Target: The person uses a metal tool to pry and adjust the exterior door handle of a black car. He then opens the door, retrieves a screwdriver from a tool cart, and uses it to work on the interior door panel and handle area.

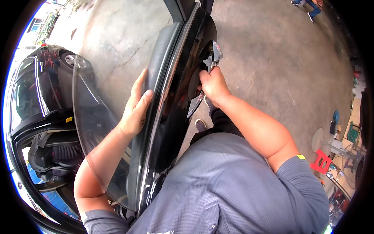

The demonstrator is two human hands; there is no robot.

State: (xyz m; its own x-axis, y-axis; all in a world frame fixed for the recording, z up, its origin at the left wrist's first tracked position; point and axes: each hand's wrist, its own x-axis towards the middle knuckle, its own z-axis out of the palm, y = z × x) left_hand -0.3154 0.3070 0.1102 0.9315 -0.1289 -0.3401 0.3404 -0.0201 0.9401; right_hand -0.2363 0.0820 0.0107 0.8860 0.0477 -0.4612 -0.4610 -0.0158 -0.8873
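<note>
There, the left hand [136,104] lay flat, fingers spread, against the top edge of the open black door [171,97], with the glass [93,117] just left of its palm and the seat [50,150] well beyond. Right of the door, the right hand [212,84] was clenched on a tool [212,58] touching the door's outer face.

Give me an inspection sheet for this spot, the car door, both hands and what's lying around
Surface: cracked grey concrete floor.
Job's things: black car door standing open, window glass partly raised.
Clutter: red stool and small items at the right edge.
Grippers: left hand flat against the door's top edge; right hand closed on a metal tool at the door's outer face.
Cables: nothing seen.
Surroundings: dark car with its interior open, a person's legs far off.
</note>
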